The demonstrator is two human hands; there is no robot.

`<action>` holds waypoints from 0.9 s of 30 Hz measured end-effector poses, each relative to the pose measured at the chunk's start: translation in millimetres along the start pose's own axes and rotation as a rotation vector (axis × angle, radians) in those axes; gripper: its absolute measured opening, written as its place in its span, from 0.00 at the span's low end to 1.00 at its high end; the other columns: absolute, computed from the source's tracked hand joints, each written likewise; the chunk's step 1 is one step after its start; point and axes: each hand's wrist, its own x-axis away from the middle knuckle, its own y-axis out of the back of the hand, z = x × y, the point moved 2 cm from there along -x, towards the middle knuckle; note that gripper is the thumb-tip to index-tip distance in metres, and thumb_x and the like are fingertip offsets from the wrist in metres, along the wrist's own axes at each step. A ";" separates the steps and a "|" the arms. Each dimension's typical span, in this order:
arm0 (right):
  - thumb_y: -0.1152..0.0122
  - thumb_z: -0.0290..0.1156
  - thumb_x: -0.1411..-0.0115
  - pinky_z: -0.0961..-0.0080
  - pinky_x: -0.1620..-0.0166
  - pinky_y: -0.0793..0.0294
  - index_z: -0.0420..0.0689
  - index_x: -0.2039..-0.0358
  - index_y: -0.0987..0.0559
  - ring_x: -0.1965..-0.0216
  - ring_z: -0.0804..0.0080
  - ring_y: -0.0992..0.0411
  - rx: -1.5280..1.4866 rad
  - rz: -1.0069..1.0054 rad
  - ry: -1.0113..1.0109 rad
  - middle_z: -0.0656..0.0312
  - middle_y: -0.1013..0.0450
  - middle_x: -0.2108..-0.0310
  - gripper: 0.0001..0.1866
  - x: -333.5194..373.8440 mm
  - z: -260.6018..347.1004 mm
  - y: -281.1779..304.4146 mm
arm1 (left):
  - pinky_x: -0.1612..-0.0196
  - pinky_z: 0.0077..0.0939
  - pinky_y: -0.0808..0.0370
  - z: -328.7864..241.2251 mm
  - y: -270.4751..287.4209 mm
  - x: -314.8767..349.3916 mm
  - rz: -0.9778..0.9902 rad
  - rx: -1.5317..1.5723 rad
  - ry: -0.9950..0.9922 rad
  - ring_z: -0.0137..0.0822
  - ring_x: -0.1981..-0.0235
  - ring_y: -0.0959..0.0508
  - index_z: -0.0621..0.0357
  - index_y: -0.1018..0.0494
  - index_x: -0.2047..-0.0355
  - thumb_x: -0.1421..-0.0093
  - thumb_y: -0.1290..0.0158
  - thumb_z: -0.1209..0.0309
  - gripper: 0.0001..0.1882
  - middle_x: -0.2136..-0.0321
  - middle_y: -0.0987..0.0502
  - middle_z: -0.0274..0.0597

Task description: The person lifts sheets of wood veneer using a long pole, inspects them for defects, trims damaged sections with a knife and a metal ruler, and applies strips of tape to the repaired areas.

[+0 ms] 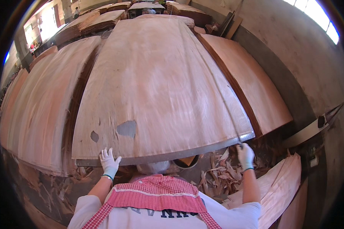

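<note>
A large, pale pinkish wood veneer sheet (160, 84) lies before me on a table with a grey metal edge (202, 149). Two ragged holes pierce it near its front left, the larger hole (127, 129) showing a grey surface beneath. My left hand (109, 163), in a white glove, rests with fingers spread at the sheet's near edge. At the near right corner, my gloved right hand (245, 156) is closed around a small dark object (240, 145) whose kind I cannot make out. From there a long thin dark line (227, 107) runs away along the sheet's right side.
Stacks of veneer flank the table: a left stack (46, 107) and a right stack (248, 80). Torn veneer scraps (221, 173) litter the floor beside a round bucket (185, 162). A curled veneer sheet (279, 187) lies at my right, near the wall (294, 45).
</note>
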 end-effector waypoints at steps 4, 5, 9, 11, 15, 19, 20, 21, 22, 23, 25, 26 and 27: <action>0.40 0.40 0.40 0.69 0.72 0.32 0.41 0.66 0.21 0.78 0.73 0.33 -0.648 0.229 -0.071 0.60 0.28 0.80 0.14 35.6 93.7 -85.0 | 0.34 0.51 0.49 -29.5 41.2 -1.8 -0.108 -0.061 -0.028 0.51 0.35 0.45 0.55 0.39 0.41 0.46 0.43 0.53 0.36 0.38 0.42 0.52; 0.41 0.38 0.39 0.72 0.73 0.35 0.40 0.67 0.21 0.77 0.77 0.35 -0.833 0.316 -0.129 0.65 0.30 0.80 0.13 42.1 113.7 -106.2 | 0.34 0.50 0.48 -41.7 47.7 -3.9 -0.181 -0.075 -0.073 0.51 0.35 0.45 0.56 0.38 0.41 0.45 0.43 0.54 0.35 0.38 0.41 0.53; 0.43 0.33 0.36 0.84 0.78 0.42 0.43 0.69 0.23 0.80 0.87 0.41 -1.510 0.567 -0.130 0.74 0.34 0.80 0.08 76.4 247.2 -130.4 | 0.37 0.45 0.41 -73.4 57.5 -21.5 0.066 0.543 -0.158 0.54 0.40 0.38 0.60 0.39 0.41 0.42 0.45 0.58 0.32 0.40 0.38 0.54; 0.44 0.35 0.35 0.84 0.77 0.41 0.42 0.69 0.24 0.79 0.86 0.40 -1.594 0.631 -0.110 0.74 0.34 0.79 0.10 97.8 311.3 -121.5 | 0.42 0.38 0.34 -108.3 64.9 -31.7 0.253 1.031 -0.115 0.50 0.43 0.32 0.64 0.38 0.43 0.37 0.48 0.61 0.27 0.43 0.34 0.51; 0.48 0.35 0.35 0.80 0.71 0.34 0.39 0.65 0.25 0.76 0.83 0.36 -1.390 0.890 0.246 0.70 0.31 0.75 0.11 138.1 382.7 -83.8 | 0.60 0.26 0.27 -136.9 72.1 -63.1 0.780 1.795 0.240 0.32 0.62 0.25 0.61 0.31 0.52 0.33 0.53 0.61 0.16 0.62 0.24 0.39; 0.46 0.31 0.37 0.82 0.78 0.39 0.44 0.60 0.23 0.79 0.84 0.39 -1.246 1.206 0.011 0.69 0.35 0.80 0.08 140.6 348.9 -85.3 | 0.77 0.17 0.29 -52.6 74.4 -77.6 0.716 1.668 0.335 0.20 0.81 0.31 0.57 0.28 0.60 0.34 0.51 0.60 0.13 0.76 0.28 0.31; 0.47 0.32 0.37 0.81 0.78 0.39 0.43 0.58 0.23 0.79 0.85 0.38 -1.236 0.998 0.060 0.70 0.35 0.80 0.10 133.9 323.0 -100.3 | 0.78 0.15 0.31 -24.0 86.4 -71.6 0.686 1.574 0.363 0.19 0.82 0.33 0.56 0.28 0.61 0.34 0.50 0.60 0.13 0.77 0.29 0.31; 0.45 0.34 0.37 0.81 0.78 0.37 0.41 0.57 0.23 0.80 0.82 0.37 -1.145 0.964 -0.153 0.68 0.32 0.78 0.12 125.1 295.3 -108.5 | 0.79 0.17 0.30 12.2 87.2 -57.6 0.576 1.534 0.439 0.20 0.84 0.32 0.55 0.29 0.64 0.35 0.49 0.58 0.13 0.77 0.29 0.31; 0.43 0.38 0.38 0.81 0.78 0.37 0.40 0.58 0.23 0.79 0.79 0.35 -1.084 0.737 -0.198 0.64 0.29 0.74 0.14 115.7 251.5 -136.2 | 0.79 0.18 0.29 39.9 90.9 -46.9 0.475 1.487 0.496 0.21 0.85 0.32 0.54 0.30 0.68 0.36 0.48 0.56 0.14 0.78 0.28 0.31; 0.41 0.39 0.40 0.81 0.79 0.36 0.39 0.60 0.23 0.78 0.77 0.33 -1.125 0.655 -0.461 0.62 0.27 0.72 0.15 111.1 214.9 -146.0 | 0.80 0.18 0.27 62.2 105.7 -32.1 0.524 1.468 0.682 0.23 0.82 0.27 0.55 0.29 0.66 0.37 0.47 0.54 0.16 0.76 0.27 0.33; 0.40 0.37 0.40 0.83 0.81 0.40 0.41 0.61 0.24 0.81 0.79 0.37 -1.319 0.524 -0.765 0.64 0.28 0.73 0.13 102.7 170.5 -148.3 | 0.79 0.22 0.23 118.1 77.5 -10.4 0.385 1.549 0.875 0.29 0.76 0.22 0.56 0.29 0.63 0.38 0.47 0.52 0.19 0.74 0.25 0.38; 0.40 0.36 0.39 0.83 0.82 0.42 0.41 0.61 0.25 0.81 0.80 0.38 -1.452 0.498 -0.860 0.65 0.29 0.73 0.12 97.9 149.8 -158.0 | 0.78 0.24 0.22 131.2 72.6 -6.0 0.328 1.599 0.952 0.31 0.74 0.21 0.57 0.29 0.62 0.38 0.47 0.52 0.19 0.73 0.24 0.39; 0.41 0.37 0.38 0.84 0.82 0.43 0.42 0.61 0.25 0.82 0.81 0.39 -1.478 0.431 -0.953 0.66 0.30 0.74 0.12 89.8 148.4 -158.9 | 0.77 0.25 0.21 136.0 70.7 -4.2 0.306 1.673 0.998 0.33 0.73 0.21 0.58 0.29 0.62 0.37 0.47 0.53 0.19 0.73 0.24 0.40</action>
